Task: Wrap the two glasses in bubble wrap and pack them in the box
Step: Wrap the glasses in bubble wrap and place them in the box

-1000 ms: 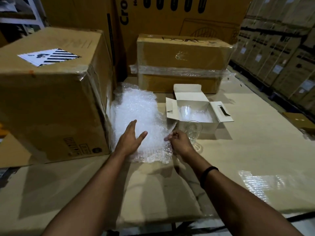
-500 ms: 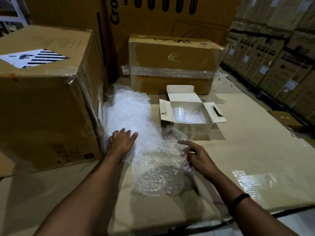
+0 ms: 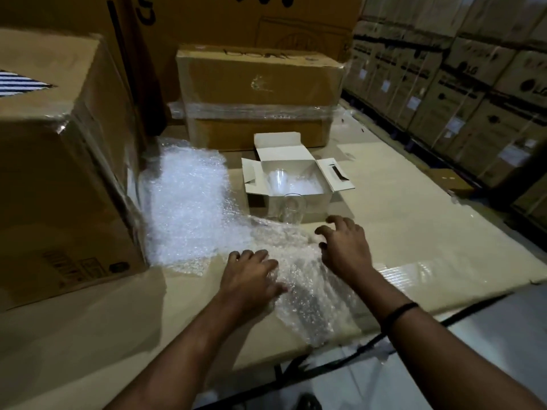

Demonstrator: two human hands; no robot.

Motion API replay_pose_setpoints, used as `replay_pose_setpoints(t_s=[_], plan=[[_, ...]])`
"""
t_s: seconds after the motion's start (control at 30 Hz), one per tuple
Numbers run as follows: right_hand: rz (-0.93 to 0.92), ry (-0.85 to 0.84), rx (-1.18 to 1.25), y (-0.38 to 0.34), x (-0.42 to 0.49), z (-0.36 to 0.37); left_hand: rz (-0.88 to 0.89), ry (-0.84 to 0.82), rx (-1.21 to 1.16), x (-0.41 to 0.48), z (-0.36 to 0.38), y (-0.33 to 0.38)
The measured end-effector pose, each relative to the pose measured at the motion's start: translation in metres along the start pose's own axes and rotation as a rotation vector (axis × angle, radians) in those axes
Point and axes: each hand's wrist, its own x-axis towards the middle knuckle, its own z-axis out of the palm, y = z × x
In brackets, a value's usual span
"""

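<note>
Our L hand (image 3: 251,276) lies flat on the bubble wrap (image 3: 189,208), fingers straight. R hand (image 3: 344,247) claws its far edge; can't tell if it's pinching. One glass (image 3: 293,208) stands just beyond the R hand, in front of the box (image 3: 319,205); 2nd glass (image 3: 278,180) is inside. Cardboard-topped table (image 3: 414,226), cartons (image 3: 473,84) stacked around.

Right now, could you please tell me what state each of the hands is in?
Left hand: open, flat on the bubble wrap.
Right hand: fingers bent over the wrap's edge; grip cannot be told.
</note>
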Motion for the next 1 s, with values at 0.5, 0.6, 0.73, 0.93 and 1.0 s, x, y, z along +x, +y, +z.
replay_pose_setpoints(t_s=[0.5, 0.6, 0.73, 0.93, 1.0], plan=[[-0.278, -0.460, 0.163, 0.087, -0.010, 0.038, -0.024, -0.149, -0.062, 0.014, -0.002, 0.028], [-0.134, -0.221, 0.173, 0.088, -0.021, 0.032, -0.125, -0.228, -0.077, 0.010, 0.007, 0.037], [0.363, -0.094, 0.099, 0.082, -0.046, 0.016, -0.194, -0.186, -0.082, 0.005, 0.009, 0.045], [0.530, -0.355, 0.279, 0.091, -0.034, 0.014, -0.226, -0.001, -0.116, 0.002, 0.011, 0.042], [0.535, -0.333, 0.300, 0.091, -0.029, 0.010, -0.242, 0.084, -0.130, -0.001, 0.010, 0.031]])
